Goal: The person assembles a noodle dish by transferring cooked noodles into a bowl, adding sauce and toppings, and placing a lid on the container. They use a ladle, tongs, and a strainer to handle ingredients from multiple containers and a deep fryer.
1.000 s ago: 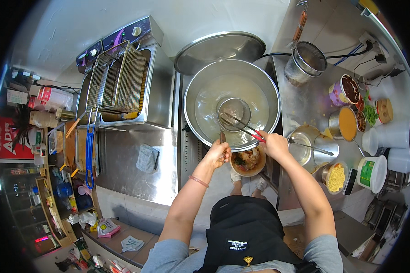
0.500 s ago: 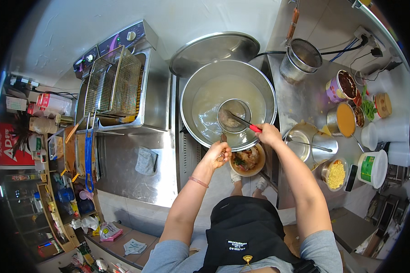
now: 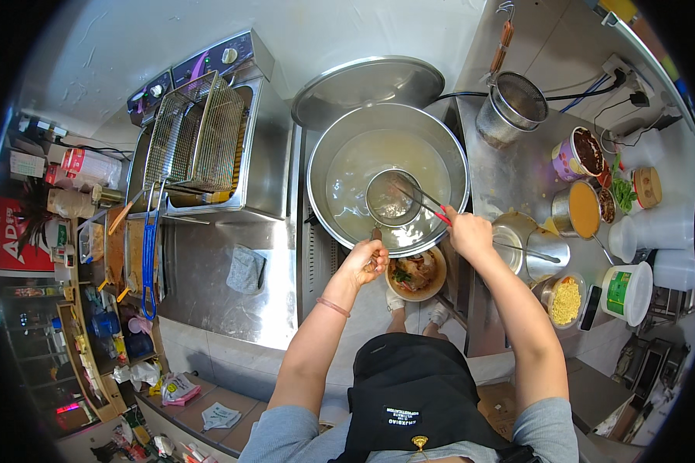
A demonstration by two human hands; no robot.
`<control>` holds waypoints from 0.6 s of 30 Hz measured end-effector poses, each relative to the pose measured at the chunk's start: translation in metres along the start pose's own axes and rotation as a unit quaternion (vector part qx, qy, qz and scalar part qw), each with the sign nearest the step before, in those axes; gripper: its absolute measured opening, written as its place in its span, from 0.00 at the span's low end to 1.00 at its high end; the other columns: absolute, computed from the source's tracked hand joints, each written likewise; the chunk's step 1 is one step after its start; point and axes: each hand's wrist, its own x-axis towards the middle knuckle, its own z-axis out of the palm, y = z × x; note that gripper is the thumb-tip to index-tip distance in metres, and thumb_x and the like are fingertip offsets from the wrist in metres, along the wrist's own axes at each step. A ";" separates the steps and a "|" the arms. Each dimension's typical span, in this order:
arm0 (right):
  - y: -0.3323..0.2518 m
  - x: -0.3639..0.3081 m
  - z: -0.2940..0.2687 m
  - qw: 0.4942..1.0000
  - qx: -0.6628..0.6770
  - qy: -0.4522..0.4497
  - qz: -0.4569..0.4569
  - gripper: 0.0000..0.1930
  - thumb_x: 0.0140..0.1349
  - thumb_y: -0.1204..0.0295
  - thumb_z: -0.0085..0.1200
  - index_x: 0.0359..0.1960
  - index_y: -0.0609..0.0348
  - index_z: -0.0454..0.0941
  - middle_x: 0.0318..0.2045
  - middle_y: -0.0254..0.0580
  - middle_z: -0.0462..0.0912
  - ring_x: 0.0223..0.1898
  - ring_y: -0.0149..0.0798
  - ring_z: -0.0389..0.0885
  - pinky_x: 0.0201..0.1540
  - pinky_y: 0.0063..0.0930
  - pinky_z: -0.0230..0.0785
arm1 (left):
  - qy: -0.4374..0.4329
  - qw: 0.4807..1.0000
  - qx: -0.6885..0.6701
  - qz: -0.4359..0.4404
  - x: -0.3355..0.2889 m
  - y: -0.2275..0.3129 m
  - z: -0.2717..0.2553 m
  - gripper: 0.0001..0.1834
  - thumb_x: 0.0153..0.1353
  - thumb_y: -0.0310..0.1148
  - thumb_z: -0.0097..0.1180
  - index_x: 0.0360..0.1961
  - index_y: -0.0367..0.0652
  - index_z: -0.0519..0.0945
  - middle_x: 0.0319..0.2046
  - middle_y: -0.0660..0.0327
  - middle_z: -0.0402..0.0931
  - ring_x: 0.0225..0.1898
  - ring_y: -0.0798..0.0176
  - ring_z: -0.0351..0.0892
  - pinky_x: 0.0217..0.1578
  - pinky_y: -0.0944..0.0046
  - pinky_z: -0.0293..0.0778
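A large steel pot of cloudy pale broth stands in front of me. My left hand is closed round the handle of a round strainer, at the pot's near rim. The strainer's basket sits in the broth with pinkish-brown food in it, its kind unclear. My right hand grips red-handled tongs over the pot's right side. Their two thin arms are spread and reach into the strainer. Below the near rim, a bowl holds food with green leaves, partly hidden by the pot.
A fryer with wire baskets stands left, a grey cloth on the steel counter nearby. A big lid leans behind the pot. At right are strainers, an orange sauce pot, yellow crumbs and a white tub.
The tongs' arms have spread apart, and the clump they were at has settled lower in the strainer. My right hand has shifted slightly right. My left hand keeps its hold.
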 end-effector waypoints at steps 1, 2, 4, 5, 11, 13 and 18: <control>0.001 0.000 0.005 1.000 -0.011 0.004 -0.007 0.22 0.59 0.66 0.58 0.57 0.44 0.75 0.31 0.52 0.85 0.35 0.55 0.85 0.38 0.50 0.76 | 0.011 1.000 0.015 0.006 -0.003 0.000 0.006 0.05 0.60 0.24 0.46 0.33 0.41 0.63 0.18 0.63 0.65 0.16 0.69 0.62 0.13 0.70 0.59; 0.002 -0.001 0.010 0.999 -0.006 0.024 -0.024 0.22 0.58 0.67 0.58 0.56 0.47 0.75 0.28 0.52 0.85 0.33 0.55 0.85 0.36 0.51 0.76 | 0.022 0.999 0.029 0.011 -0.007 0.000 0.014 0.06 0.61 0.26 0.46 0.27 0.42 0.64 0.17 0.63 0.64 0.15 0.70 0.60 0.13 0.71 0.58; 0.000 0.000 0.015 0.999 -0.001 0.018 -0.027 0.21 0.58 0.67 0.58 0.56 0.47 0.75 0.28 0.52 0.85 0.33 0.55 0.85 0.36 0.51 0.76 | 0.030 0.998 0.045 0.016 -0.009 -0.001 0.019 0.11 0.61 0.28 0.46 0.20 0.43 0.65 0.17 0.63 0.63 0.15 0.70 0.59 0.13 0.72 0.57; -0.001 0.001 0.018 0.999 0.003 0.016 -0.030 0.21 0.58 0.67 0.58 0.55 0.47 0.75 0.28 0.52 0.85 0.33 0.55 0.85 0.36 0.51 0.76 | 0.025 0.998 0.048 0.015 -0.008 -0.001 0.018 0.11 0.61 0.28 0.46 0.21 0.43 0.65 0.17 0.63 0.63 0.15 0.70 0.59 0.13 0.72 0.58; -0.007 -0.003 0.026 0.998 0.026 -0.034 -0.036 0.19 0.58 0.67 0.57 0.53 0.46 0.77 0.29 0.52 0.85 0.33 0.55 0.85 0.37 0.51 0.76 | 0.048 0.998 0.035 0.038 -0.010 -0.002 0.025 0.12 0.61 0.27 0.46 0.20 0.44 0.65 0.16 0.64 0.62 0.14 0.70 0.58 0.12 0.72 0.57; -0.015 -0.017 0.005 0.997 0.040 -0.040 -0.044 0.17 0.59 0.68 0.54 0.51 0.48 0.78 0.29 0.51 0.85 0.34 0.55 0.85 0.36 0.50 0.76 | 0.031 0.999 0.017 0.028 -0.009 0.000 0.017 0.09 0.60 0.26 0.47 0.22 0.43 0.65 0.17 0.63 0.63 0.15 0.70 0.60 0.12 0.71 0.57; 0.001 -0.044 -0.010 0.993 0.119 0.002 -0.007 0.26 0.57 0.65 0.61 0.60 0.43 0.74 0.31 0.52 0.85 0.36 0.56 0.84 0.39 0.50 0.75 | -0.017 0.998 -0.062 0.019 -0.002 0.011 -0.011 0.04 0.59 0.24 0.46 0.28 0.41 0.66 0.18 0.63 0.64 0.16 0.70 0.63 0.12 0.70 0.58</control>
